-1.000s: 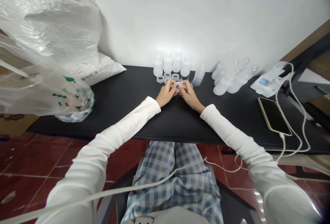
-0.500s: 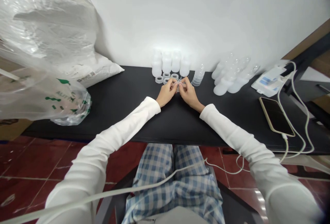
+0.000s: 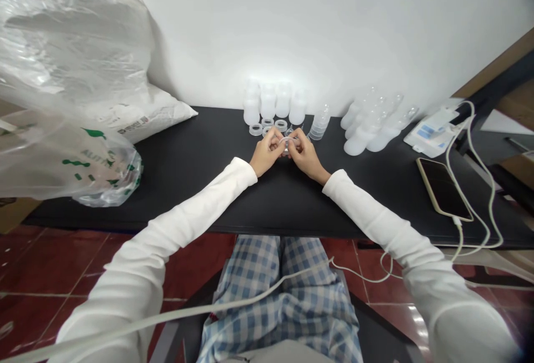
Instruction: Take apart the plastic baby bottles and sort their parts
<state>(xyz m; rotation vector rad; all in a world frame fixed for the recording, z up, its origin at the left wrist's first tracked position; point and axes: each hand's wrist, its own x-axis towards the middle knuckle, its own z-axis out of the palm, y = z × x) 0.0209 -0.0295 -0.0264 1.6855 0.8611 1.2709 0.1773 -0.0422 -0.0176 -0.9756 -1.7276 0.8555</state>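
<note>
My left hand [image 3: 267, 153] and my right hand [image 3: 303, 154] meet over the middle of the black table [image 3: 200, 168]. Both pinch one small clear plastic ring [image 3: 287, 141] between their fingertips. Just beyond the hands lie several loose clear rings [image 3: 256, 128]. Behind those, a row of white plastic bottles [image 3: 273, 102] stands upright against the wall. A stack of clear cups [image 3: 320, 122] leans to the right of the row.
Several translucent bottles [image 3: 369, 126] lie on their sides at the right. A phone [image 3: 443, 187] on a white cable [image 3: 479, 207] rests near the right edge, beside a white packet [image 3: 431, 129]. Large plastic bags [image 3: 70, 112] fill the table's left end.
Both hands keep working the ring in the same spot, and the fingers have shifted slightly. The view has drifted a little.
</note>
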